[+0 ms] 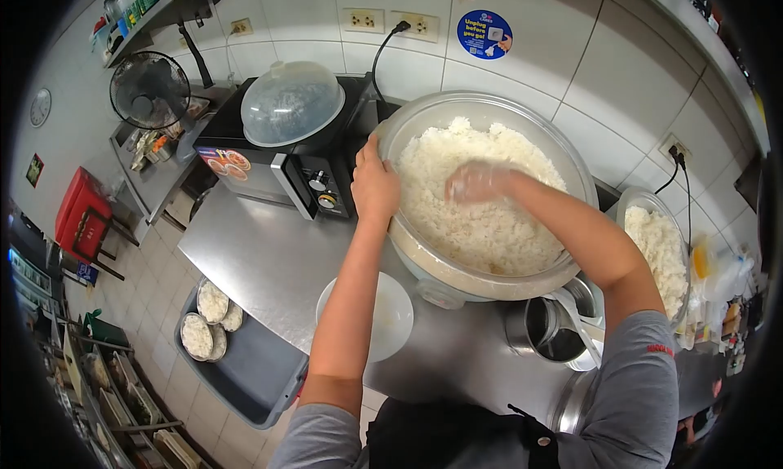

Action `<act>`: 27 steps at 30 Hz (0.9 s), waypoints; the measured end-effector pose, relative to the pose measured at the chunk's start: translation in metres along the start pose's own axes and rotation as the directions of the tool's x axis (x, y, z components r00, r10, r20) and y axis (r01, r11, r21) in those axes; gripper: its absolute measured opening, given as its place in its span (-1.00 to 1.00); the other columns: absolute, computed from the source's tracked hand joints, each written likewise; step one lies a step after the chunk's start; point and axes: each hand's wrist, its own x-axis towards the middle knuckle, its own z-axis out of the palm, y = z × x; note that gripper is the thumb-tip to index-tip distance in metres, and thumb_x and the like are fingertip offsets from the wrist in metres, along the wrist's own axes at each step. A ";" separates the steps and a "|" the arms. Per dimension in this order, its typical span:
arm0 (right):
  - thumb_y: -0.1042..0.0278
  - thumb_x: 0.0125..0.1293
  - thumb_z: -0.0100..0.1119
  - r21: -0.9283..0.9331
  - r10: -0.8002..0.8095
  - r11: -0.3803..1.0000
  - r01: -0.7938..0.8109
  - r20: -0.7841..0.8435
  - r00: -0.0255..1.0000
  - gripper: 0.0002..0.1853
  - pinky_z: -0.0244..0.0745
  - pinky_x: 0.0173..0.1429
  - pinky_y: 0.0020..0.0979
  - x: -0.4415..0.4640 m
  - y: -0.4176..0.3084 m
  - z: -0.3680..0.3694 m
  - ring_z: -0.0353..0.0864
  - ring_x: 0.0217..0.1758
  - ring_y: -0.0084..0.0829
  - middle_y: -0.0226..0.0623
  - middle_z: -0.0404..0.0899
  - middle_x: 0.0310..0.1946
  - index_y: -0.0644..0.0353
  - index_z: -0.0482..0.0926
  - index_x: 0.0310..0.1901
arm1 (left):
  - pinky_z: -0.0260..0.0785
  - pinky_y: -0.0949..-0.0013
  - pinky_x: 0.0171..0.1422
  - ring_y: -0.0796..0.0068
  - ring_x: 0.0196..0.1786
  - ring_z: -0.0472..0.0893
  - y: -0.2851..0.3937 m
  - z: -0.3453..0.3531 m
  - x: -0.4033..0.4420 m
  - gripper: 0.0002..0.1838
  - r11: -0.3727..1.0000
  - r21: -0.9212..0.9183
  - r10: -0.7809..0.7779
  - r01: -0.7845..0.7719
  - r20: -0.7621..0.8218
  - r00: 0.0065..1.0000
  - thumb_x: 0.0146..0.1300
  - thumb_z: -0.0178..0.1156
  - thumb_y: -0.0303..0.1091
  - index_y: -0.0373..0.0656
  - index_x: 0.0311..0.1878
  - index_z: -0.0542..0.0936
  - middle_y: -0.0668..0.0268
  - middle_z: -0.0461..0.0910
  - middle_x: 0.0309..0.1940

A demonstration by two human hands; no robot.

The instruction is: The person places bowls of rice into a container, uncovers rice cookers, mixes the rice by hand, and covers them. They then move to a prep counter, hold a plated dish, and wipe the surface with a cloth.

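A large round cooker [444, 283] full of white rice [489, 232] stands on the steel counter. My left hand [375, 183] grips the cooker's left rim, its fingers wrapped over the edge. Inside the pot, my right hand [479, 182] is at the rice surface; motion smears its fingers, and whether it holds rice cannot be made out. A white bowl [393, 318] sits on the counter below the cooker, partly behind my left forearm.
A microwave [261, 175] with a clear domed cover [292, 102] is at the left. Metal pots [538, 330] stand at the lower right, near another container of rice [655, 253]. A grey tray [253, 367] holds several small bowls of rice [196, 335].
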 end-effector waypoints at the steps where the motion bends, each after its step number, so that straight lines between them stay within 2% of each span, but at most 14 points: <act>1: 0.14 0.26 0.02 -0.020 0.013 1.000 -0.013 -0.029 0.999 -0.53 0.37 0.30 -0.32 0.005 0.009 -0.012 0.46 0.23 -0.24 -0.10 0.50 0.16 -0.09 0.47 0.23 | 0.34 0.08 0.21 0.05 0.19 0.46 0.000 0.001 -0.001 -0.47 1.000 -0.003 -0.011 0.011 0.001 1.000 0.29 0.00 -0.40 -0.07 0.35 0.26 0.15 0.35 0.27; 3: 0.31 0.20 0.00 0.318 0.135 0.946 -0.061 -0.216 0.967 -0.53 0.39 0.27 -0.31 0.018 0.031 -0.018 0.47 0.20 -0.20 -0.12 0.51 0.13 -0.16 0.51 0.19 | 0.35 0.08 0.20 0.04 0.18 0.47 -0.002 0.002 0.000 -0.48 1.000 -0.004 0.004 -0.004 -0.008 1.000 0.29 0.00 -0.41 -0.08 0.35 0.27 0.15 0.36 0.27; 4: 0.31 0.20 0.00 0.320 0.131 0.946 -0.057 -0.218 0.967 -0.53 0.39 0.27 -0.31 0.029 0.036 -0.020 0.47 0.20 -0.20 -0.12 0.51 0.13 -0.16 0.51 0.19 | 0.36 0.08 0.19 0.03 0.17 0.48 -0.003 0.003 0.000 -0.48 1.000 -0.009 0.021 -0.021 -0.018 1.000 0.29 0.00 -0.41 -0.08 0.34 0.28 0.15 0.36 0.26; 6: 0.30 0.17 0.04 0.422 0.246 0.902 -0.088 -0.335 0.910 -0.55 0.37 0.28 -0.30 0.056 0.043 -0.014 0.48 0.18 -0.19 -0.18 0.57 0.06 -0.11 0.56 0.14 | 0.36 0.08 0.19 0.02 0.17 0.48 -0.002 0.001 -0.001 -0.49 1.000 -0.012 0.020 -0.020 -0.012 1.000 0.29 0.00 -0.42 -0.08 0.33 0.29 0.14 0.36 0.27; 7: 0.18 0.18 0.09 0.321 0.215 0.945 -0.067 -0.451 0.866 -0.59 0.35 0.30 -0.27 0.067 0.042 -0.009 0.46 0.20 -0.17 -0.20 0.58 0.05 -0.07 0.59 0.10 | 0.37 0.08 0.18 0.01 0.17 0.48 -0.002 0.001 0.000 -0.50 1.000 -0.023 0.019 -0.019 -0.006 1.000 0.29 -0.01 -0.43 -0.09 0.32 0.30 0.13 0.36 0.27; 8: 0.18 0.18 0.09 0.322 0.212 0.945 -0.064 -0.451 0.867 -0.59 0.35 0.30 -0.27 0.075 0.047 -0.007 0.46 0.20 -0.17 -0.20 0.58 0.05 -0.07 0.59 0.10 | 0.37 0.08 0.18 0.01 0.17 0.48 -0.002 0.001 0.001 -0.50 1.000 -0.020 0.016 -0.017 -0.007 1.000 0.29 -0.01 -0.43 -0.09 0.32 0.30 0.13 0.36 0.27; 10: -0.03 0.18 0.10 0.215 0.207 0.969 -0.124 -0.428 0.880 -0.53 0.34 0.29 -0.24 0.091 0.048 -0.005 0.44 0.21 -0.15 -0.18 0.57 0.06 -0.06 0.59 0.09 | 0.37 0.08 0.18 -0.01 0.16 0.49 -0.003 0.002 0.000 -0.51 0.998 -0.035 0.058 -0.059 -0.026 0.998 0.28 -0.01 -0.45 -0.11 0.30 0.32 0.11 0.36 0.26; 11: -0.03 0.18 0.10 0.220 0.206 0.968 -0.122 -0.420 0.884 -0.53 0.34 0.29 -0.24 0.091 0.040 -0.010 0.44 0.21 -0.15 -0.18 0.57 0.06 -0.06 0.59 0.09 | 0.37 0.08 0.18 -0.01 0.16 0.49 -0.003 0.002 -0.002 -0.51 0.998 -0.032 0.050 -0.050 -0.019 0.999 0.28 -0.01 -0.45 -0.11 0.30 0.32 0.11 0.36 0.26; 13: -0.20 0.17 -0.03 0.182 0.305 0.946 -0.270 -0.207 0.929 -0.39 0.24 0.37 -0.23 0.091 0.030 -0.026 0.40 0.30 -0.17 -0.24 0.44 0.25 -0.03 0.53 0.17 | 0.37 0.07 0.17 -0.03 0.15 0.49 0.000 0.001 -0.001 -0.52 0.997 -0.033 0.065 -0.066 -0.025 0.998 0.28 -0.02 -0.47 -0.11 0.29 0.33 0.09 0.36 0.26; 17: -0.29 0.16 -0.05 0.251 0.329 0.926 -0.281 -0.176 0.928 -0.34 0.26 0.36 -0.23 0.084 0.018 -0.029 0.44 0.27 -0.19 -0.24 0.51 0.18 0.00 0.56 0.14 | 0.31 0.14 0.24 0.04 0.19 0.47 0.001 0.000 0.001 -0.51 0.998 -0.059 -0.004 0.005 0.028 1.000 0.31 -0.02 -0.47 -0.04 0.33 0.30 0.10 0.34 0.27; 19: -0.33 0.16 -0.06 0.263 0.304 0.925 -0.275 -0.076 0.950 -0.30 0.27 0.35 -0.21 0.079 0.015 -0.031 0.41 0.30 -0.18 -0.20 0.49 0.20 0.02 0.54 0.16 | 0.38 0.05 0.16 -0.05 0.13 0.51 0.001 0.001 0.000 -0.53 0.999 -0.042 0.034 -0.034 0.000 0.999 0.27 -0.03 -0.49 -0.11 0.28 0.35 0.10 0.34 0.28; 23: -0.38 0.14 -0.07 0.167 0.274 0.956 -0.243 -0.202 0.940 -0.23 0.25 0.36 -0.18 0.085 0.020 -0.010 0.37 0.33 -0.16 -0.15 0.44 0.25 0.05 0.51 0.21 | 0.38 0.06 0.17 -0.03 0.13 0.51 -0.004 0.002 0.001 -0.53 0.998 -0.029 0.049 -0.049 -0.003 0.999 0.27 -0.03 -0.48 -0.10 0.28 0.35 0.11 0.34 0.28; 25: -0.52 0.06 -0.07 0.240 0.259 0.940 -0.243 -0.039 0.965 -0.09 0.18 0.42 -0.18 0.090 0.021 0.000 0.35 0.34 -0.11 -0.09 0.42 0.26 0.07 0.45 0.27 | 0.38 0.07 0.17 -0.01 0.13 0.51 -0.003 0.003 0.001 -0.53 0.999 -0.018 0.043 -0.043 -0.008 0.999 0.28 -0.03 -0.46 -0.07 0.28 0.36 0.12 0.34 0.28; 27: -0.53 0.06 -0.07 0.252 0.260 0.936 -0.248 -0.017 0.965 -0.06 0.17 0.43 -0.17 0.080 0.019 0.010 0.35 0.34 -0.11 -0.08 0.41 0.27 0.11 0.42 0.29 | 0.38 0.07 0.17 0.00 0.14 0.51 -0.001 0.001 0.000 -0.53 0.999 -0.022 0.036 -0.037 -0.006 0.999 0.27 -0.02 -0.45 -0.06 0.28 0.36 0.13 0.35 0.28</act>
